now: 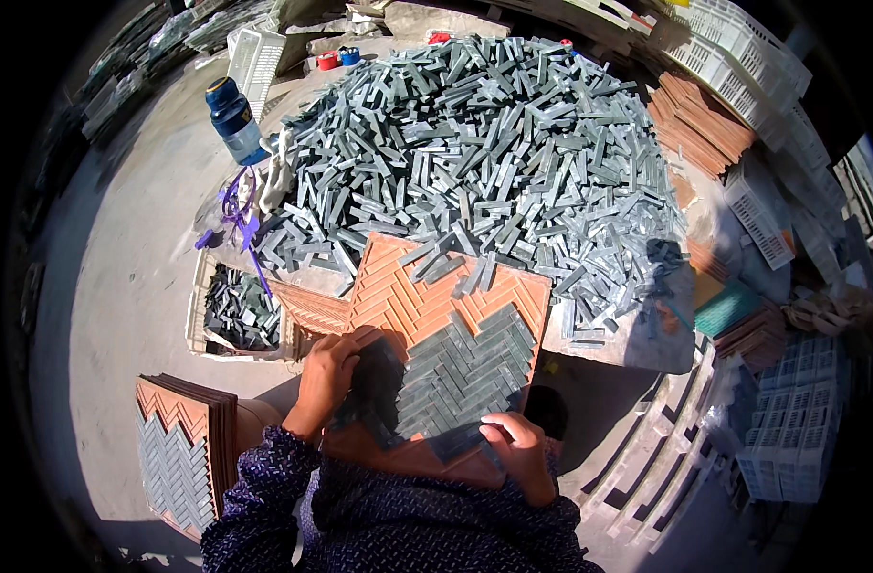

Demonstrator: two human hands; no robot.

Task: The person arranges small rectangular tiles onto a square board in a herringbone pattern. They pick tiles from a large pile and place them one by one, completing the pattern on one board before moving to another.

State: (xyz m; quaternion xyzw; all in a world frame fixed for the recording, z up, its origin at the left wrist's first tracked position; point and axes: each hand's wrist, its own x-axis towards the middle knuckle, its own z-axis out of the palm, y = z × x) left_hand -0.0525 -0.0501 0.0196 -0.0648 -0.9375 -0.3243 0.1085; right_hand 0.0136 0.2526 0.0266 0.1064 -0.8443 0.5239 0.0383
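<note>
Head view: left hand (326, 368) lies flat on the orange herringbone tray (427, 310); right hand (517, 449) apparently pinches a grey strip (470, 437) at the tray's near edge, loose strips (484, 143) piled beyond.

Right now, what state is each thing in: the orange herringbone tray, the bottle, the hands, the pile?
Orange tray: partly filled with grey strips, upper part bare.
Pile of grey strips: loose, heaped behind the tray.
Blue bottle: upright, capped.
Left hand: resting on the tray's left side.
Right hand: pressing strips at the tray's lower edge.
Stacked trays: top one filled.
</note>
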